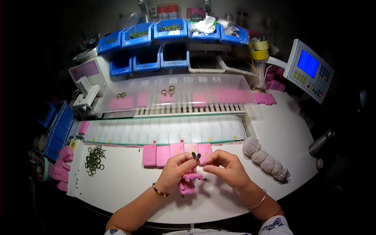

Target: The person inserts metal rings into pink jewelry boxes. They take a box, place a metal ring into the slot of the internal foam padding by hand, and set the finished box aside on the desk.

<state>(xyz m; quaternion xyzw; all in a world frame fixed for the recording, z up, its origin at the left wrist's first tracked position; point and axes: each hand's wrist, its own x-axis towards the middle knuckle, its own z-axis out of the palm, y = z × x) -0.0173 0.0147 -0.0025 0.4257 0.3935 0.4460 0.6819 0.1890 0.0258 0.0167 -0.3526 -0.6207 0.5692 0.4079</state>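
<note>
My left hand [176,169] is closed, pinching a small dark greenish piece with two rounded lobes [196,156] that stick up from the fingertips. Just to its right is my right hand [226,168], its fingers curled and its thumb and forefinger a little apart, with nothing visible between them. Beneath the hands lie two notched pink rubber mould blocks [192,177] [188,188], partly in shadow. A row of pink rectangular mould blocks [149,156] stands just beyond my hands; my fingers cover part of it.
A pile of dark ring-shaped pieces [94,160] lies on the white table at left. At right is a twisted grey cloth bundle [266,159]. Beyond are a conveyor [164,129], a clear cover [176,94], blue bins [136,35] and a control panel [309,70].
</note>
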